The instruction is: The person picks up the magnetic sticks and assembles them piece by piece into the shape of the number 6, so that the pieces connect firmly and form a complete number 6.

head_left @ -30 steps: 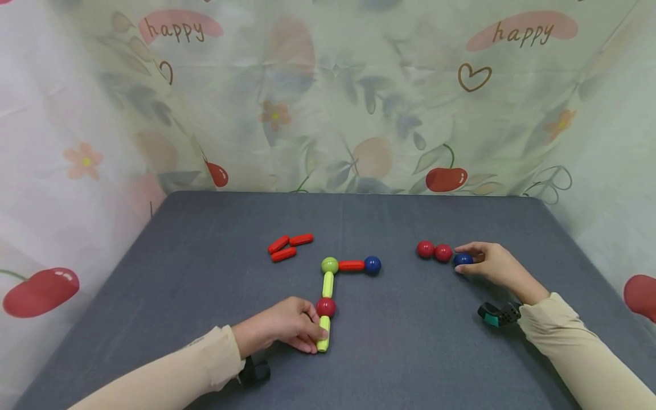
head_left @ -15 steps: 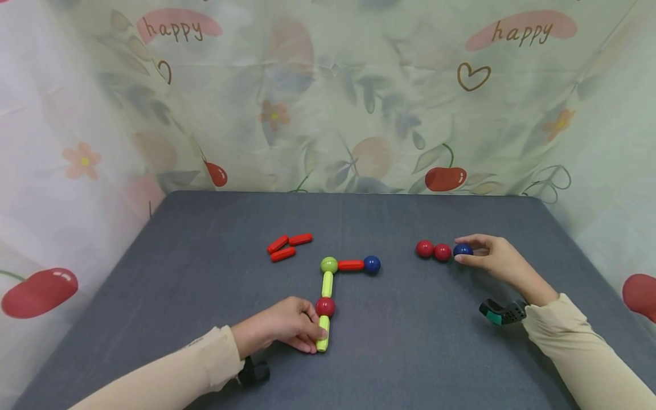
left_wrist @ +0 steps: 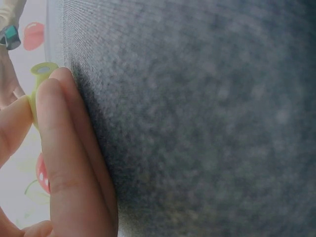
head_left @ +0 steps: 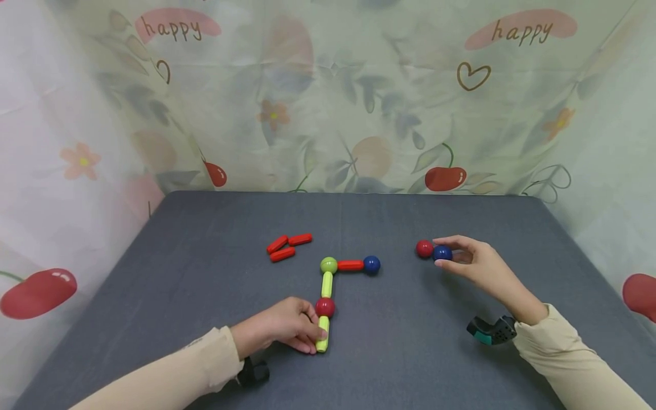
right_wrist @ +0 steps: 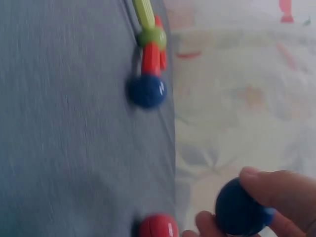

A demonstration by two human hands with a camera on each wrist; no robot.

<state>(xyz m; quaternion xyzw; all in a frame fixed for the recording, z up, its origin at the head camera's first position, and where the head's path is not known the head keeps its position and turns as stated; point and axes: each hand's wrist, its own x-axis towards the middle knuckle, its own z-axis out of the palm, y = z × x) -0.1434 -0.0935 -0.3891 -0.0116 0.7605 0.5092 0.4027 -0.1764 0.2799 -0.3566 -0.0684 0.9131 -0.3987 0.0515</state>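
Observation:
My left hand pinches the lower yellow-green rod of a joined ball-and-rod figure. Above that rod come a red ball, another yellow-green rod and a green ball. From the green ball a red rod leads right to a dark blue ball. My right hand holds a second blue ball between thumb and fingers, raised off the table. A loose red ball lies just left of it in the head view; the other loose red ball is hidden there.
Several loose red rods lie together behind and left of the figure. The grey cloth-covered table ends at a patterned curtain at the back. A black band with a camera hangs at the right wrist.
My right hand has lifted the blue ball from the table and carried it left, over one loose red ball. The left hand and the figure keep their place.

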